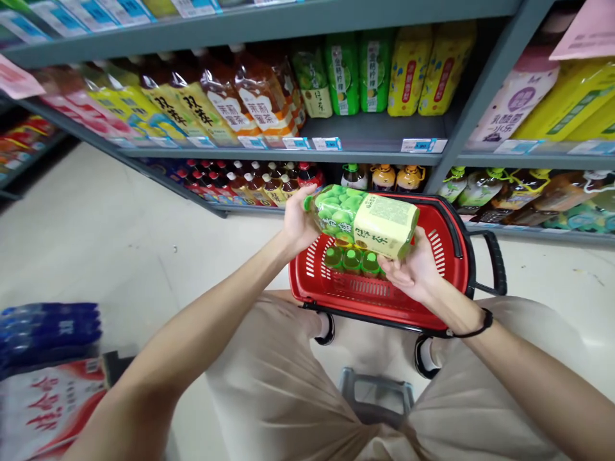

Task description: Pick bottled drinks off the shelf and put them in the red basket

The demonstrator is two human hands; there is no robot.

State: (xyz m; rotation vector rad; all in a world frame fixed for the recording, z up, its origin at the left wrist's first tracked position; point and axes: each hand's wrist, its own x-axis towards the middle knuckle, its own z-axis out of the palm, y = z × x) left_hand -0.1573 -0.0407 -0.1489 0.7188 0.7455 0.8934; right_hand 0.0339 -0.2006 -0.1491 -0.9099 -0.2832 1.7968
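Note:
A green-labelled drink bottle [365, 221] lies on its side in the air above a red shopping basket [446, 243]. My left hand [298, 221] is closed round its cap end. My right hand [410, 269] cups its base from below, fingers curled against it. Inside the basket stand three bottles with green caps [352, 259], right under the held one. The basket rests on the floor in front of my knees.
Grey shelves [288, 153] ahead carry rows of tea and juice bottles with price tags. A black basket handle [494, 262] sticks out to the right. Wrapped bottle packs [48, 365] lie at the lower left. A small stool frame [375, 390] shows between my legs.

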